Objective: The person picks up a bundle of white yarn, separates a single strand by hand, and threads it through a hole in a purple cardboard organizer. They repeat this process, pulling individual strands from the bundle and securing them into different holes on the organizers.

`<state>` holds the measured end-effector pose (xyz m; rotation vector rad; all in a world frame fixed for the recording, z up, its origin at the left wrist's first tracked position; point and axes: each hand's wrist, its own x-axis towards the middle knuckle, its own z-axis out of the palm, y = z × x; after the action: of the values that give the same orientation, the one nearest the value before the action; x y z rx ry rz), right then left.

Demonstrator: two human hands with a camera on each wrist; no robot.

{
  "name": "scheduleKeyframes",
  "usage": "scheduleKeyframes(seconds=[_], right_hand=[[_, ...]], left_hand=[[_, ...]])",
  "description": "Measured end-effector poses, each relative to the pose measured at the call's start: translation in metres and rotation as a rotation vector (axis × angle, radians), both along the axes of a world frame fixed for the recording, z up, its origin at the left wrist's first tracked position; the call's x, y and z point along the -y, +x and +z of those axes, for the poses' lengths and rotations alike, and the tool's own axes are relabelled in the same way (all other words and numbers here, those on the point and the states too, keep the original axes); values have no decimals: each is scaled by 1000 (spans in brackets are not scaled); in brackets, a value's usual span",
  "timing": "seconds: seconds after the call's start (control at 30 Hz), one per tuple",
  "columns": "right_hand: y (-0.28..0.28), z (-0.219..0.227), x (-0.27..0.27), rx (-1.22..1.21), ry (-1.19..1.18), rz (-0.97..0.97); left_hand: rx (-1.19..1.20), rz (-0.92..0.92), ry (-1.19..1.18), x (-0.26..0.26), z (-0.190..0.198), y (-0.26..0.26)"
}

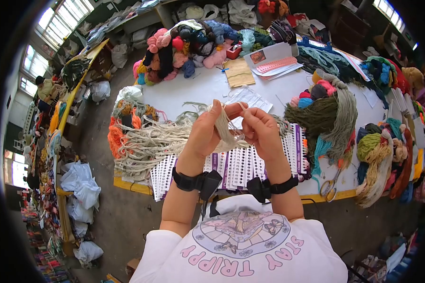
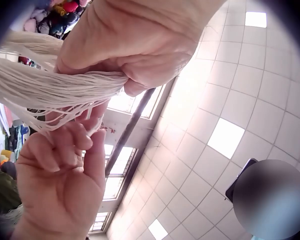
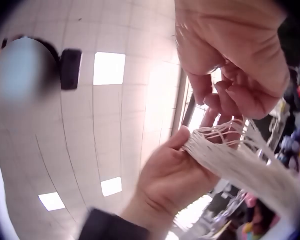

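A hank of cream yarn (image 1: 226,129) hangs in front of the chest, over the table. My left hand (image 1: 205,128) holds it, its looped end gripped between thumb and fingers in the left wrist view, with the strands (image 2: 55,90) fanning out sideways. Close beside it, my right hand (image 1: 263,131) has thumb and fingertips pinched together at the strands near the top of the hank. Several loose loops (image 3: 225,131) stand away from the bundle below the right fingertips. Under both hands lie white and purple cards (image 1: 241,165) with rows of holes.
Long cream and grey yarn bundles (image 1: 160,141) spread over the left of the white table (image 1: 170,92). Piled coloured yarn (image 1: 189,47) stands at the back. A green and grey yarn heap (image 1: 316,108) and scissors (image 1: 330,186) lie right. Behind are papers (image 1: 274,61) and brown paper (image 1: 239,73).
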<state>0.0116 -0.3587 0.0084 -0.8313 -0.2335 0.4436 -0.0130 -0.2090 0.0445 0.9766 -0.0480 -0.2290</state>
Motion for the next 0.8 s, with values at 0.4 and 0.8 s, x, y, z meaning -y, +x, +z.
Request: scheduleKeyframes(seconds=[0.4,0.8], right_hand=[[-6,6,-2,-11,-153,-100],[-7,5,-14,169,-379,-253]], left_hand=[[-21,59,163,-3,-2,0],[-24,12,54,-1,-6,0]])
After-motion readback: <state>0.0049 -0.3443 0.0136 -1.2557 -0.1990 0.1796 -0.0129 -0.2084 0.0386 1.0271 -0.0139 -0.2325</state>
